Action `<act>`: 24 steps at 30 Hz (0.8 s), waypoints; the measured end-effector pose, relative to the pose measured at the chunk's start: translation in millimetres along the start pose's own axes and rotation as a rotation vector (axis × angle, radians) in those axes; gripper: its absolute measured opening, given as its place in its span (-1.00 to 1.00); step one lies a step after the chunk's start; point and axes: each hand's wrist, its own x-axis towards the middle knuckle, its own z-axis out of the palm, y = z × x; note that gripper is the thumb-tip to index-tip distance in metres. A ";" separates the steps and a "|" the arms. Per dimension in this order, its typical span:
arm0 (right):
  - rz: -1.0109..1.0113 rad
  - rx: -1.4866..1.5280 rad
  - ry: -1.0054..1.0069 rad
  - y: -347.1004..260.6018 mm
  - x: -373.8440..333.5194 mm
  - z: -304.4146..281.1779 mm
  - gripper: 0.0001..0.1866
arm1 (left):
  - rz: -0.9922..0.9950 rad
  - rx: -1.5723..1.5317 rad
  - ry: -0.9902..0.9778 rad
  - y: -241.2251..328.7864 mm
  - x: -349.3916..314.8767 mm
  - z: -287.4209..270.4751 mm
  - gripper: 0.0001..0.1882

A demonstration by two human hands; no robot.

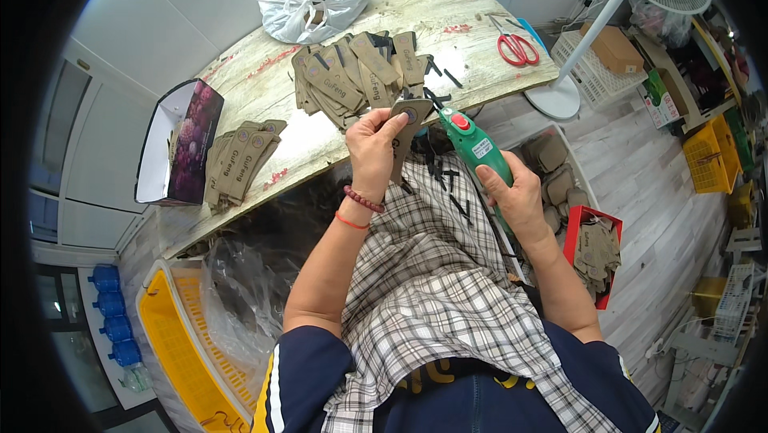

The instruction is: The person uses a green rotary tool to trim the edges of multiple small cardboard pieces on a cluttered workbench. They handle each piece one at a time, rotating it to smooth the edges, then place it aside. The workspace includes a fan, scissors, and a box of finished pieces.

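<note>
My left hand [370,145] pinches a tan fabric tab [410,130] with dark lettering and a small round emblem, holding it up over the table's near edge. In my right hand [518,199] is a green handheld electric cutter [480,149] with a red button. Its dark tip points at the upper end of the tab; whether they touch, I cannot tell. Beyond my hands a loose heap of similar tan tabs [330,85] covers the table. Another stack of tabs [238,162] lies at the left edge. Black offcuts [453,78] are scattered on the table and on my plaid apron [424,257].
A floral-print box [196,141] lies at the table's left edge. Farther back are a white plastic bag [288,10] and red-handled scissors [518,52]. On the right stand a fan [552,101] and a red box [571,233] of tan pieces. A yellow basket [172,337] is lower left.
</note>
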 end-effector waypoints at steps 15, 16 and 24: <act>0.017 -0.002 -0.127 -6.2 19.4 14.1 -0.60 | 0.075 0.449 -0.184 40.5 38.7 -82.6 -0.94; 0.047 0.019 -0.113 -2.0 20.6 13.5 -0.61 | 0.066 0.517 -0.124 45.9 48.1 -109.2 -0.93; 0.108 -0.010 -0.104 25.8 19.5 22.4 -0.62 | 0.400 1.795 0.384 22.5 92.3 -227.9 -0.72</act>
